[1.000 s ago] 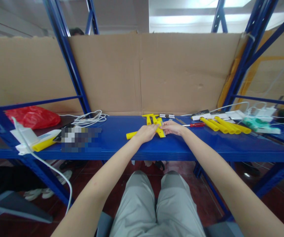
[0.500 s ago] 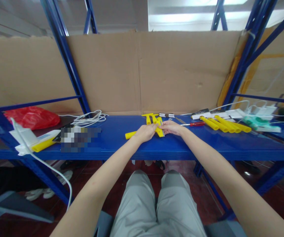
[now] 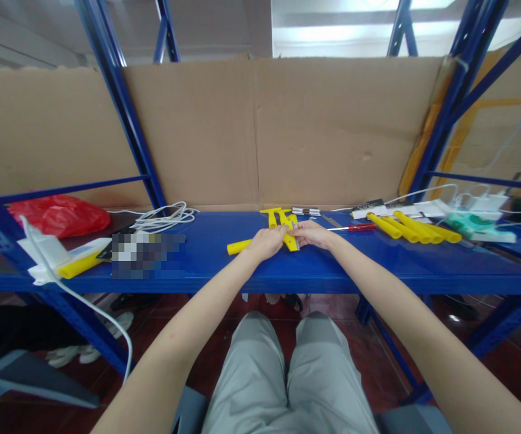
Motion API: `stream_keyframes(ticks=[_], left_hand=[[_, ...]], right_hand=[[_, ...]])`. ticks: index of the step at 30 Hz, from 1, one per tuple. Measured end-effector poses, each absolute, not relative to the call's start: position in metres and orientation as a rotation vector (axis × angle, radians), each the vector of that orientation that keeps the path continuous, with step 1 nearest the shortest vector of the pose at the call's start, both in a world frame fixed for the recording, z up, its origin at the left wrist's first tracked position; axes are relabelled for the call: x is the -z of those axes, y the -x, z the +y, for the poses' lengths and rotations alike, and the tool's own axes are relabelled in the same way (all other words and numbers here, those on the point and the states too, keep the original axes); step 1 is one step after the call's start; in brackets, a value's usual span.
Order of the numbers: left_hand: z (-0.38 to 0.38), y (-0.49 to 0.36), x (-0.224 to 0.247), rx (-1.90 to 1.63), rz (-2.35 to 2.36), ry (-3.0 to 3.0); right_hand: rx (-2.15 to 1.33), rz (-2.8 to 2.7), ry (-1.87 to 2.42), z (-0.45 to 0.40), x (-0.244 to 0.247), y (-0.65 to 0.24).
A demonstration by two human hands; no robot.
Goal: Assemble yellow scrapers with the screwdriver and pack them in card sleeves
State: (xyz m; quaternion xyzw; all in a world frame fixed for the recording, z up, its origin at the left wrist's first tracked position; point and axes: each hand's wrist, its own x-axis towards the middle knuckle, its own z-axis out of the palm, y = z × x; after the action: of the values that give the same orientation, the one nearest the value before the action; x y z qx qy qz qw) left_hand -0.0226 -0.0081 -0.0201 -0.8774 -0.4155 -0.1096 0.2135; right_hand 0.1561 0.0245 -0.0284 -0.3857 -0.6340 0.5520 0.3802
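A yellow T-shaped scraper [image 3: 239, 246] lies across the front of the blue shelf, its handle pointing left and its wide head to the right. My left hand [image 3: 267, 242] is closed round it near the head. At the head's right edge a thin pale blade strip shows, and my right hand [image 3: 313, 234] pinches there; its fingertips are partly hidden. Just behind my hands are more yellow T-shaped scraper bodies [image 3: 271, 216]. To the right of my right hand lies a screwdriver [image 3: 360, 227] with a red handle, its shaft pointing left.
Several yellow tube handles [image 3: 407, 228] lie at the right beside a power strip [image 3: 369, 208]. Small dark-and-white packs [image 3: 306, 211] sit at the back against the cardboard [image 3: 197, 132]. White cables [image 3: 170, 216] and a red plastic bag [image 3: 59, 214] are at the left.
The scraper has shifted slightly left between my hands. Both hands keep nearly the same place and hold.
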Motion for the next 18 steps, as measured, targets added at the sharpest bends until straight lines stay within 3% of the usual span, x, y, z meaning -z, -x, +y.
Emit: stream_keyframes(ticks=[18], left_hand=[[-0.0154, 0.0177, 0.0128, 0.243, -1.266, 2.383]], right_hand=[[-1.447, -1.580, 0.974, 0.0179, 0.0233, -0.1491]])
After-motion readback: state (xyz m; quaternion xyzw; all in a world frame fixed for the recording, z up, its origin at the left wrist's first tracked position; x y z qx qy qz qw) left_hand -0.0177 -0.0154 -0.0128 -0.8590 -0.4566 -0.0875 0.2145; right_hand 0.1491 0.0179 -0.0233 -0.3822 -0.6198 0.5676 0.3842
